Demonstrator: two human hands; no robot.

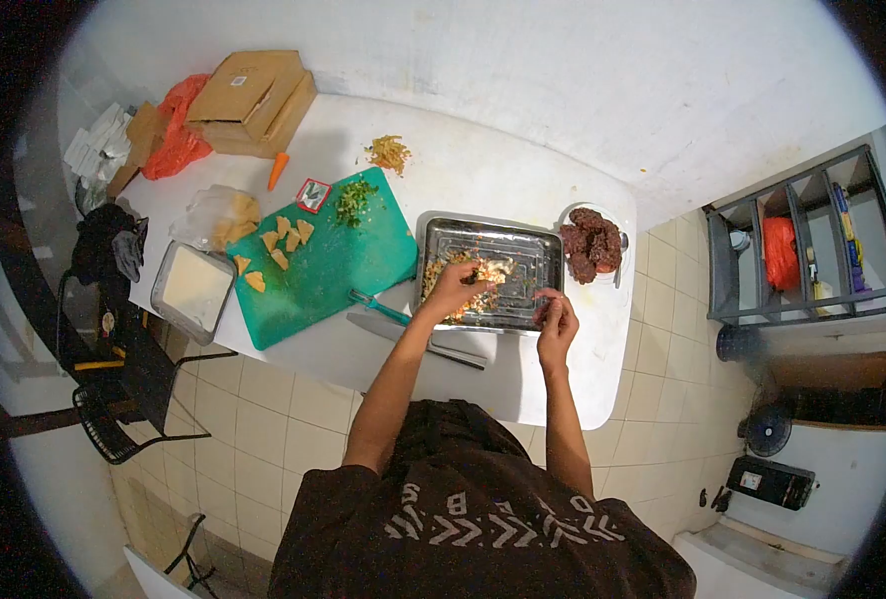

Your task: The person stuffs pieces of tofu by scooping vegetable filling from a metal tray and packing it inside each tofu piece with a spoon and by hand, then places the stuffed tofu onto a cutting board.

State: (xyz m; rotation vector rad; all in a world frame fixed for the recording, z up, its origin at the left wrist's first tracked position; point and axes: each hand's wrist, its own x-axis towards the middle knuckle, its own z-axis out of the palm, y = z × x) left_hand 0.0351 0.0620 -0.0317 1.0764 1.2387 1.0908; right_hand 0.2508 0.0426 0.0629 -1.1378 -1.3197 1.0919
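A rectangular metal tray sits on the white table in front of me. A chopped mixture of orange, white and green bits lies in its left half. My left hand reaches over the tray's near left side, its fingers closed together at the mixture. My right hand is at the tray's near right corner with curled fingers. Something small and pinkish shows at its fingertips, too small to name. A knife and a teal-handled peeler lie left of the tray, partly behind my left forearm.
A green cutting board holds yellowish pieces and chopped greens. A plate of dark brown food stands right of the tray. Peelings, a carrot, a cardboard box and a tub are also on the table.
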